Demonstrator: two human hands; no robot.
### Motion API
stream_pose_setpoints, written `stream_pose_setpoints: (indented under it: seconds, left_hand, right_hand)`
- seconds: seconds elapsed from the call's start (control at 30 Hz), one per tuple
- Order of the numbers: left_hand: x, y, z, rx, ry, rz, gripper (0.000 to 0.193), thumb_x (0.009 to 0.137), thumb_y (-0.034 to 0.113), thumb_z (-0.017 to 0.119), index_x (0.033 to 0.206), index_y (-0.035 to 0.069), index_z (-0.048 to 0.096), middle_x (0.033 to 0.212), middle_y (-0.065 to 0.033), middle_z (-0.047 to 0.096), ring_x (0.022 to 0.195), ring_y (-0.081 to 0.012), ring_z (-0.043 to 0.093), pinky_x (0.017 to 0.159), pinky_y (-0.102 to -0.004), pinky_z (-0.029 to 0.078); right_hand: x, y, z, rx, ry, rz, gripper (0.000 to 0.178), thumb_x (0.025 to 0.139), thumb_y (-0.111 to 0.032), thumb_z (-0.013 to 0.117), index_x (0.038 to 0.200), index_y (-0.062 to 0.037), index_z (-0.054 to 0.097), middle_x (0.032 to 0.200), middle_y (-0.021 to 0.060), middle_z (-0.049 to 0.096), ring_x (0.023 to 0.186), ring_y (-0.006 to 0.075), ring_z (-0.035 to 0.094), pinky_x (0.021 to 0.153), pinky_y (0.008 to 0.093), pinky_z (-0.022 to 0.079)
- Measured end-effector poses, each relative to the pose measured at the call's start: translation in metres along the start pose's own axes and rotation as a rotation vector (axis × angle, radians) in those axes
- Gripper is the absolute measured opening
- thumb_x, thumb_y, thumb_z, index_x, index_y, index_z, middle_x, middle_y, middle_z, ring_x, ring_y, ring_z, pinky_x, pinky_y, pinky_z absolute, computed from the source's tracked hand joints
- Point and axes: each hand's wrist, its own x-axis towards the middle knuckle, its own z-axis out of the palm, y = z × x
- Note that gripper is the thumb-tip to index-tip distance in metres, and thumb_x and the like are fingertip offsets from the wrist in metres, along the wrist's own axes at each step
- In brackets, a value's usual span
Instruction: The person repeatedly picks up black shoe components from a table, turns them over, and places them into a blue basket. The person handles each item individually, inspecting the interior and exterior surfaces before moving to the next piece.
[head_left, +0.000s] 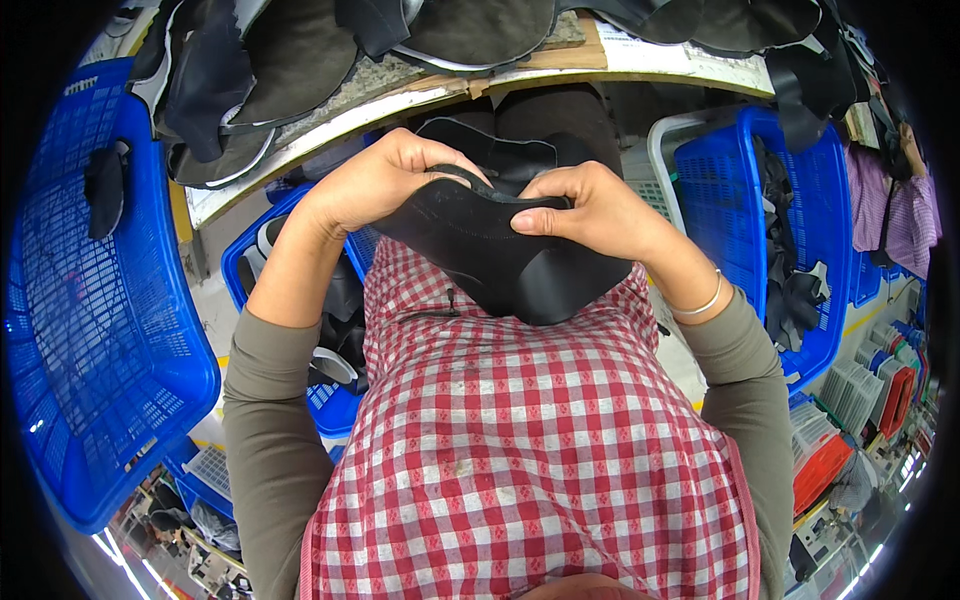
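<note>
Between my two hands hangs a black leather-like piece (pixel 465 240), curved and folded, with its upper edge bent open and a dotted line across its face. It looks like a shoe upper. My left hand (pixel 385 180) grips its upper left edge, the fingers hooked over the rim and partly hidden inside. On the right edge my right hand (pixel 590 210) pinches it, thumb on the outer face and fingers behind. The lower part of the piece drapes over my red-and-white checked apron (pixel 520 420).
Ahead runs a worktable edge (pixel 690 62) piled with dark cut pieces (pixel 480 30). Blue plastic baskets stand at the far left (pixel 190 330) and at the right (pixel 745 190), the right one holding black pieces. Another blue basket (pixel 240 250) sits beside my left arm. A person in a checked shirt (pixel 885 200) is at far right.
</note>
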Motion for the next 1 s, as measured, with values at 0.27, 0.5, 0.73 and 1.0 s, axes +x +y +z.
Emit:
stream_pose_setpoints:
  seconds: [0.27,0.5,0.73,1.0]
  left_hand:
    - [-0.004,-0.005,-0.007,0.074,-0.064,0.009,0.021,0.096,0.003,0.068,0.113,-0.004,0.078,0.106,-0.0116,0.079,0.095,-0.0166,0.074,0.088,-0.0302,0.059]
    - [-0.029,0.006,0.000,-0.234,0.138,-0.074,0.037,0.094,0.009,0.073,0.129,-0.002,0.069,0.120,-0.0117,0.075,0.109,-0.0161,0.070,0.097,-0.0314,0.054]
    - [-0.047,-0.008,0.058,0.288,0.575,0.137,0.035,0.085,0.004,0.083,0.116,0.000,0.066,0.104,-0.0106,0.073,0.098,-0.0158,0.068,0.087,-0.0317,0.055]
    - [-0.049,-0.003,0.066,0.190,0.685,0.053,0.043,0.084,-0.001,0.082,0.121,0.001,0.060,0.101,-0.0098,0.074,0.095,-0.0127,0.069,0.087,-0.0291,0.053]
  right_hand:
    - [0.003,-0.007,0.006,-0.205,0.028,-0.014,0.027,0.090,-0.031,0.082,0.098,-0.0048,0.081,0.085,0.0089,0.074,0.076,0.0225,0.069,0.070,0.0357,0.053]
    - [-0.001,-0.005,0.004,-0.233,0.066,-0.094,0.029,0.092,-0.034,0.078,0.098,-0.0053,0.079,0.086,0.0125,0.073,0.077,0.0311,0.069,0.070,0.0397,0.052]
    - [0.011,-0.025,0.002,-0.434,0.049,-0.178,0.038,0.093,-0.037,0.077,0.100,-0.0001,0.069,0.089,0.0178,0.071,0.081,0.0373,0.069,0.071,0.0434,0.052]
    - [0.027,-0.037,0.013,-0.404,-0.042,-0.233,0.040,0.097,-0.037,0.072,0.102,0.0016,0.062,0.088,0.0208,0.069,0.084,0.0428,0.068,0.072,0.0465,0.052]
